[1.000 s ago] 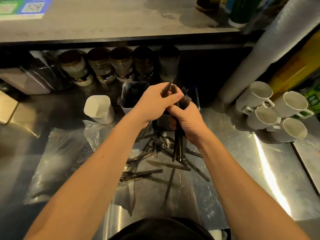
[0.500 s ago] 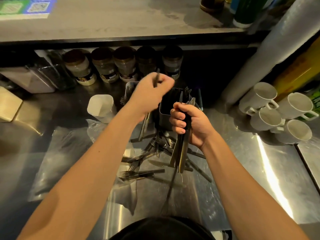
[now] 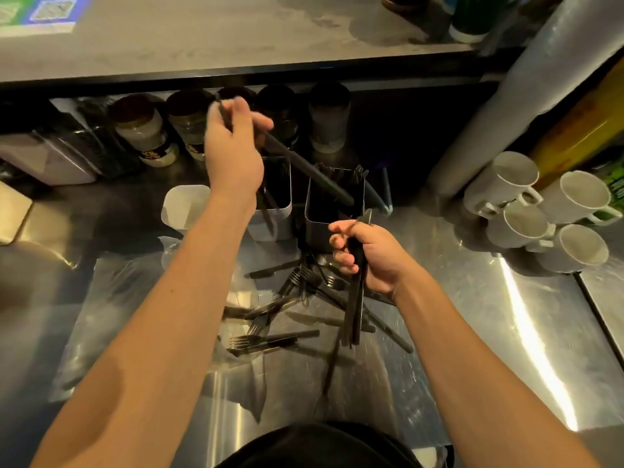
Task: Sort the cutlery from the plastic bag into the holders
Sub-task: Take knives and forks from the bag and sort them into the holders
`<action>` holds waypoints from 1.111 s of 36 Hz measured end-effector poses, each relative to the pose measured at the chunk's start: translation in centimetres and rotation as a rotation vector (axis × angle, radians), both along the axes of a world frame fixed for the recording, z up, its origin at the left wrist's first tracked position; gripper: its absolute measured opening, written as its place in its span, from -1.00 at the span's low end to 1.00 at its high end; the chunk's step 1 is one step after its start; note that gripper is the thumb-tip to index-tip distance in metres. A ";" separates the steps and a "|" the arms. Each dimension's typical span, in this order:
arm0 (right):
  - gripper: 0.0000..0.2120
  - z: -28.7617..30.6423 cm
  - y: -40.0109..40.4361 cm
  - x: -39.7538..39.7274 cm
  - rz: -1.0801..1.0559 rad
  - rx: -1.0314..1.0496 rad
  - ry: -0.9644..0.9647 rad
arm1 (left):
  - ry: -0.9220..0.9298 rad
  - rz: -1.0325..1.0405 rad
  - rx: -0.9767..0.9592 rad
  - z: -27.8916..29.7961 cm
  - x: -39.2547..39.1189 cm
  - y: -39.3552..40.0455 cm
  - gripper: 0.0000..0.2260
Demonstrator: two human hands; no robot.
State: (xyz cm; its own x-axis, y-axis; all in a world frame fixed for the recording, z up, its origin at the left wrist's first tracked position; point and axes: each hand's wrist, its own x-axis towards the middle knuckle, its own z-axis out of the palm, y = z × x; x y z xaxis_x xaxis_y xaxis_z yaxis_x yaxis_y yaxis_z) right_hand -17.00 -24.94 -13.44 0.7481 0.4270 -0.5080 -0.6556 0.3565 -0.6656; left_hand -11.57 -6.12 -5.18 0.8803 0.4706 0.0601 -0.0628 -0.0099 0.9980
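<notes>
Steel counter [image 3: 472, 315] carrying a flattened plastic bag [image 3: 111, 319], on which loose forks and knives [image 3: 290, 298] lie crossed in a heap; behind the heap stand two steel holders, left [image 3: 275, 211] and right [image 3: 334, 214], with a white cup [image 3: 184, 207] beside them and mugs [image 3: 547, 214] far right. The left hand [image 3: 233, 146] grips a single dark piece [image 3: 304, 167] above the holders; its long axis slopes from upper left down to lower right, the low end over the right holder's mouth. The right hand [image 3: 368, 255] is closed round a bundle [image 3: 356, 298] held near upright, its free ends hanging toward the heap. To seat the piece cleanly, it should probably be tipped nearer vertical and lowered into the holder whose contents match, clear of the forks already standing there
</notes>
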 end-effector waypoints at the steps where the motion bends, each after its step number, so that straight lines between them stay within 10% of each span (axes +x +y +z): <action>1: -0.89 -0.3 -0.2 0.1 -0.050 -0.013 0.019 | -0.044 0.019 -0.027 0.3 0.5 -0.2 -0.87; 8: -0.90 -1.3 -1.9 1.0 -0.283 0.033 0.066 | -0.129 -0.036 -0.211 -1.0 4.0 -3.9 -0.95; 25: -0.82 -3.1 -1.7 2.8 -0.296 -0.522 -0.033 | -0.046 -0.043 0.078 -7.2 6.0 -6.9 -0.85; 34: -0.87 -1.4 -1.8 3.9 -0.283 -0.458 -0.064 | 0.441 -0.690 0.700 -10.8 5.2 -5.0 -0.78; 40: -0.97 -0.1 -2.2 3.9 -0.317 -0.241 -0.063 | 0.397 -0.567 0.473 -9.0 5.1 -4.2 -0.75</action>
